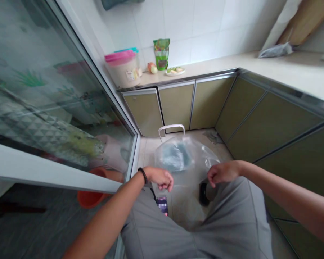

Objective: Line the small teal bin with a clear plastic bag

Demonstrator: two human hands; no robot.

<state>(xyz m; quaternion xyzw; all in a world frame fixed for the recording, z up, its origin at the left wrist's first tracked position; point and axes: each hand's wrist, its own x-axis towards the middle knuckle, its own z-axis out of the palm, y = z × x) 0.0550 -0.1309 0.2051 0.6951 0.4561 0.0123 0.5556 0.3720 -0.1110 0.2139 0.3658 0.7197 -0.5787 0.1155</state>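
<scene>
Now the curled fingers of my left hand [160, 177] grip the clear plastic bag [193, 153], which spreads between and just ahead of both hands; rightward, my right hand's [223, 172] fingers pinch its near edge.

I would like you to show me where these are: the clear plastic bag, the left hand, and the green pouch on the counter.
Clear plastic bag [187, 154]: head view, on its upper part.
Left hand [159, 176]: head view, on its back.
Green pouch [162, 54]: head view, middle of its front.
</scene>
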